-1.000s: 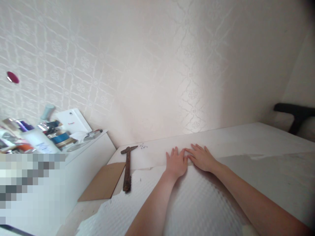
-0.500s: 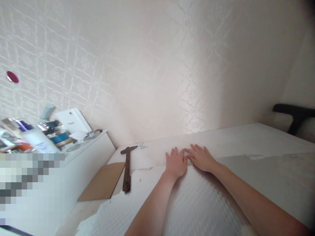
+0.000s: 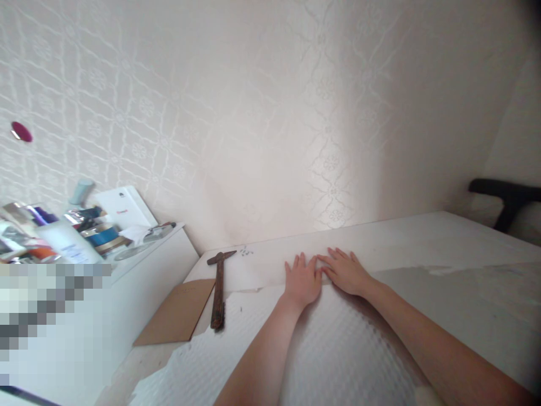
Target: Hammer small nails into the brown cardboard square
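My left hand point(image 3: 302, 279) lies flat on the white tabletop point(image 3: 401, 237), at the far edge of a sheet of bubble wrap point(image 3: 338, 349), its fingers spread. Close beside it, my right hand point(image 3: 344, 270) also rests flat with fingers apart; the two hands meet or nearly meet at the thumbs and index fingers. Neither holds anything. Left of them lies a hammer point(image 3: 218, 290) with a worn brown handle, its head towards the wall. Several small nails point(image 3: 245, 251) are scattered near the hammer's head. A flat brown board point(image 3: 180, 310) lies left of the handle.
A white cabinet point(image 3: 147, 270) stands at the left, crowded with bottles, tape rolls and a white box point(image 3: 127, 208). Patterned wallpaper point(image 3: 262, 141) rises behind the table. A black chair part point(image 3: 507, 192) shows at the right. Torn grey sheeting point(image 3: 448, 299) covers the table's right side.
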`<control>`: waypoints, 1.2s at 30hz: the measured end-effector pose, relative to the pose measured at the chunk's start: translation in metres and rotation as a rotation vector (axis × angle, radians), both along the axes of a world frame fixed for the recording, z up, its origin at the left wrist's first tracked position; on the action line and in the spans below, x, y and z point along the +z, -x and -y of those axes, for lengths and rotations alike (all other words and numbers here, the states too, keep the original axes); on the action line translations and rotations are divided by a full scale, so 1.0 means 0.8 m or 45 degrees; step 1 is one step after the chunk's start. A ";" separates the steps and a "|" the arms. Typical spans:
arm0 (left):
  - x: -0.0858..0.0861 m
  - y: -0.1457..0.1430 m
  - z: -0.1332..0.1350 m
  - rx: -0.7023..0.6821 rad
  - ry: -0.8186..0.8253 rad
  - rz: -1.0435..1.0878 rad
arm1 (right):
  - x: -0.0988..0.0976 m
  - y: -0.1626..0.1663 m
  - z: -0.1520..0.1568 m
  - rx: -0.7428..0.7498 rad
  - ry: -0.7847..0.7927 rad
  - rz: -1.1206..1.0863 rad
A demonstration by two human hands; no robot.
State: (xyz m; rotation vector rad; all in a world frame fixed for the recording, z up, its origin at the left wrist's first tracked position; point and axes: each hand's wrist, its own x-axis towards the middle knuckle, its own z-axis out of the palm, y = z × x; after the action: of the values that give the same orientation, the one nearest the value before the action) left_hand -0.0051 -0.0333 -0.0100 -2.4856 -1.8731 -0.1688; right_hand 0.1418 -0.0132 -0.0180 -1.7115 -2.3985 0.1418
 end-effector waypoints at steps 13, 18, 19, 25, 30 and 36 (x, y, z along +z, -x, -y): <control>0.002 -0.002 0.001 0.004 0.008 -0.014 | 0.003 0.000 0.001 0.005 0.012 0.014; 0.001 -0.001 -0.001 0.003 0.002 -0.004 | 0.002 0.000 0.001 0.006 0.012 0.014; 0.001 -0.001 -0.001 0.001 -0.005 -0.003 | 0.002 0.000 0.001 0.007 0.010 0.013; 0.000 -0.001 0.000 0.000 -0.007 -0.009 | 0.001 0.000 0.001 0.005 0.000 0.004; 0.001 -0.002 0.000 0.006 0.011 -0.033 | -0.001 0.000 0.000 0.001 -0.012 -0.008; 0.004 -0.002 0.002 0.006 0.022 -0.026 | 0.000 0.000 0.000 -0.005 0.002 -0.004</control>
State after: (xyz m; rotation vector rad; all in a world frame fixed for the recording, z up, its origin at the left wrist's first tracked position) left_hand -0.0036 -0.0347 -0.0069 -2.4844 -1.8806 -0.1274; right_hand 0.1417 -0.0133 -0.0182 -1.7154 -2.3930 0.1458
